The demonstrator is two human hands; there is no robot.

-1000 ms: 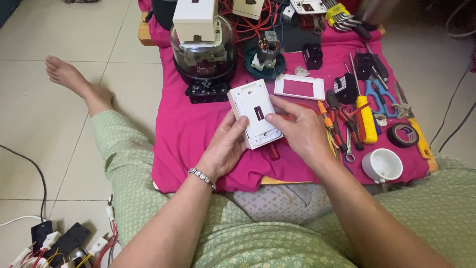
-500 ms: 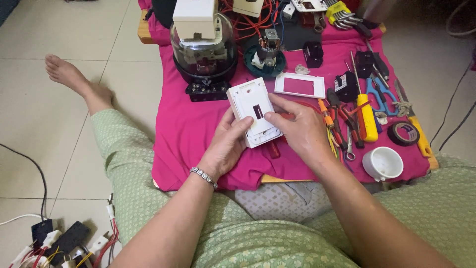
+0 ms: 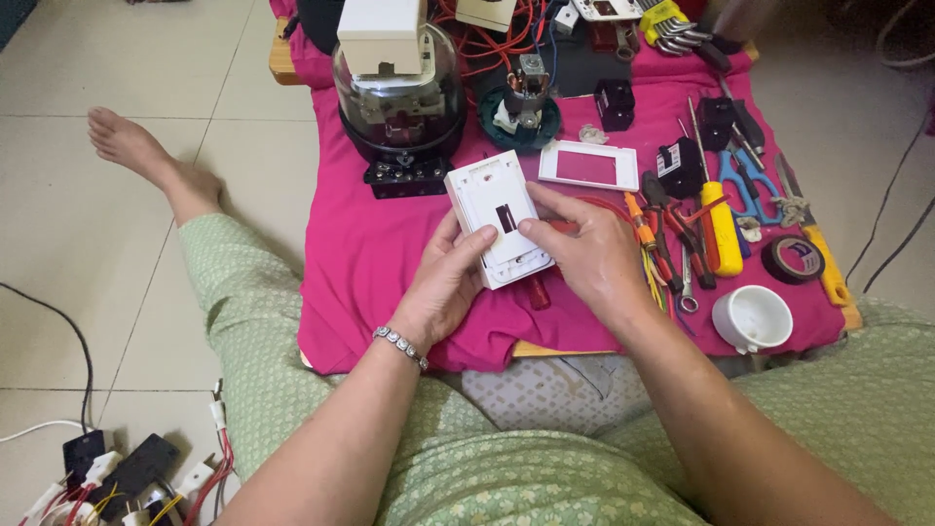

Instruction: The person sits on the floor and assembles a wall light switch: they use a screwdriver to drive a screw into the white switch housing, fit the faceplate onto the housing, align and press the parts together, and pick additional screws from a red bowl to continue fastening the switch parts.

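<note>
Head view: barely anything's moved, left hand [image 3: 443,287] and right hand [image 3: 584,253] still clamp the white switch box [image 3: 499,219] (glass-domed meter [image 3: 399,93] at 11 o'clock), so still fiddling.

Pale green patterned clothes, bare forearms, one bare foot [image 3: 131,146], seemingly beaded silver bracelet [image 3: 400,345].

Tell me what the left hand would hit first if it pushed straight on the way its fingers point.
The left hand already grips the white switch box. Past that, probably the glass-domed meter on the pink cloth, though depth is unclear.
</note>
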